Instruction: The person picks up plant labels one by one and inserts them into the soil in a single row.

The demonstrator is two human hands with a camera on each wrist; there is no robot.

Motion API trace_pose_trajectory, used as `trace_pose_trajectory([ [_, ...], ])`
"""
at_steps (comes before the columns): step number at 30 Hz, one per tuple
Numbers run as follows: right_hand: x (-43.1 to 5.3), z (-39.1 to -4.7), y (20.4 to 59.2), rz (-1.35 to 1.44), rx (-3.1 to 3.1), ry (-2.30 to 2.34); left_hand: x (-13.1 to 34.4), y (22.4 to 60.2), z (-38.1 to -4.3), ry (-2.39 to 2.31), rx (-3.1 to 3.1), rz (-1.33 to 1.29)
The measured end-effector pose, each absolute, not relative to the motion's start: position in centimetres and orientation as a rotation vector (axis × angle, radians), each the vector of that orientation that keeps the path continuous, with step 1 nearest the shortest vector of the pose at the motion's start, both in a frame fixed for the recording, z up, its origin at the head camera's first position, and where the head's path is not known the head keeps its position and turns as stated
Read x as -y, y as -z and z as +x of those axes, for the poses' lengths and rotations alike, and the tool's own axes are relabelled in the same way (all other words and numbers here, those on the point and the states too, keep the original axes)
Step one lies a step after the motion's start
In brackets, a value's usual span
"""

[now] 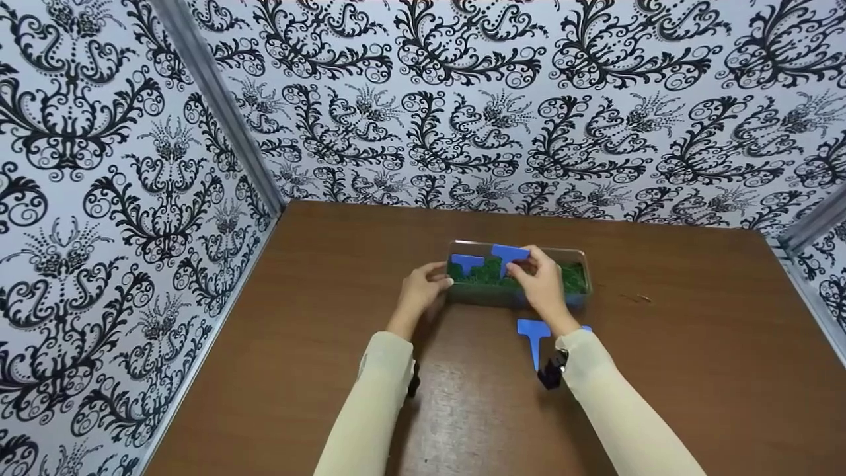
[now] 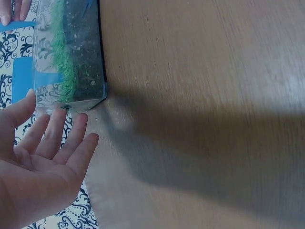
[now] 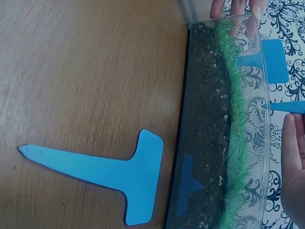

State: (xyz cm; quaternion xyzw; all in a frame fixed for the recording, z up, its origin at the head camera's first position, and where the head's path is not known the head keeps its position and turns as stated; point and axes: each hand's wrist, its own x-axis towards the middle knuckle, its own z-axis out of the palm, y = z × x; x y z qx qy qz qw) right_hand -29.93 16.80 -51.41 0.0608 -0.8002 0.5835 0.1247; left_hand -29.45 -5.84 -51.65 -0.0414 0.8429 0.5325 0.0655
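A clear rectangular container (image 1: 486, 297) holds dark soil topped with green grass (image 1: 486, 272). My left hand (image 1: 421, 291) touches its left end, the fingers extended against the end wall and the thumb at the rim. My right hand (image 1: 545, 284) pinches a blue T-shaped plant label (image 1: 509, 252) by its wide head, over the container. In the right wrist view the pointed tip of this held label (image 3: 286, 107) points down at the rim, above the grass. Near the left end, another blue plant label (image 1: 467, 263) stands upright in the grass.
On the table (image 1: 317, 317), in front of the container, lies a loose blue plant label (image 1: 534, 330). Part of another blue piece (image 1: 587, 328) shows beside my right wrist. Small thin bits (image 1: 641, 297) lie to the container's right. Patterned walls (image 1: 462, 132) rise behind and to the left.
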Motion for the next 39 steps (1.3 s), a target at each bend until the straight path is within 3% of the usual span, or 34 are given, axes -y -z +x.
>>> trace_pose_trajectory([
  [39,-16.7,-31.1,52.5,0.114,2.513,-1.525,5.9,51.6,-29.4,-1.577,-2.549,-0.111],
])
